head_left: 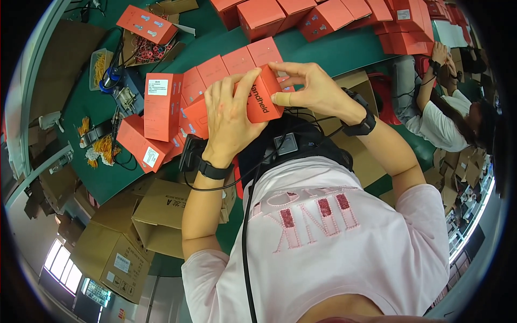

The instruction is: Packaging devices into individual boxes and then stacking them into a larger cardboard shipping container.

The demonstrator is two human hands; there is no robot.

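A red-orange cardboard box [260, 111] with dark print on one face is held between my two hands, over the near edge of the green table. My left hand [232, 114] is closed over its left side, fingers across the top and palm against the near side. My right hand [311, 90] grips the right end, index finger at the top edge and thumb, wrapped in a tan strip, on the printed face. Just beyond stands a row of similar red boxes [213, 70]. Left of my left hand, a red box with a white label [162, 110] rests among others.
Several red boxes [262, 19] line the far side of the green table [205, 27]. To the left lie yellow cable bundles [102, 151] and a clear tub [99, 69]. Open brown cartons [161, 215] stand below left. Another person [444, 118] sits at the right. A black cable hangs past my left wrist.
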